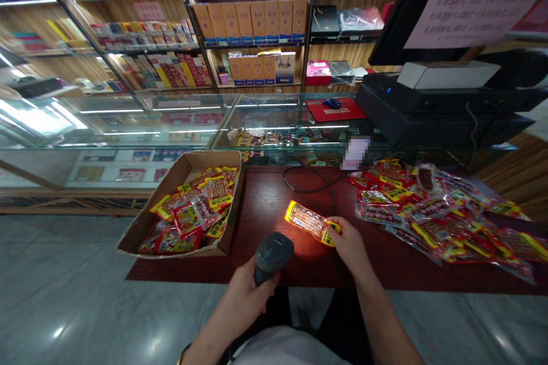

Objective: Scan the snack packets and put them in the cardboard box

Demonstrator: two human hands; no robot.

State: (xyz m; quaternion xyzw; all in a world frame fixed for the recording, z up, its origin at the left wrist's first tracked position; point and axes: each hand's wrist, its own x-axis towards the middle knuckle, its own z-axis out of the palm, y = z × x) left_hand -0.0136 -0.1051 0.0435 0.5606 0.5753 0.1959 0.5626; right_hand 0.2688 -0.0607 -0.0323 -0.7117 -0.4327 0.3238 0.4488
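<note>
Head view: monitor [398,28] cut off at top. Small item [355,153] on counter edge pixelated; identity cannot be told. Handle of scanner [275,252] largely hidden inside left hand [252,290], fingers wrapped round it. Right hand [350,246] pinches snack packet [306,220], thumb covering near end; fine print unreadable. Packet extends leftward from right hand, ahead and right of left hand, over table [265,197], reddish light falling on it.

The left hand [252,291] points a barcode scanner [274,252] at a brightly lit snack packet [307,220] pinched in the right hand [351,244]; a cardboard box [209,159] and heaped packets [432,208] flank them.
</note>
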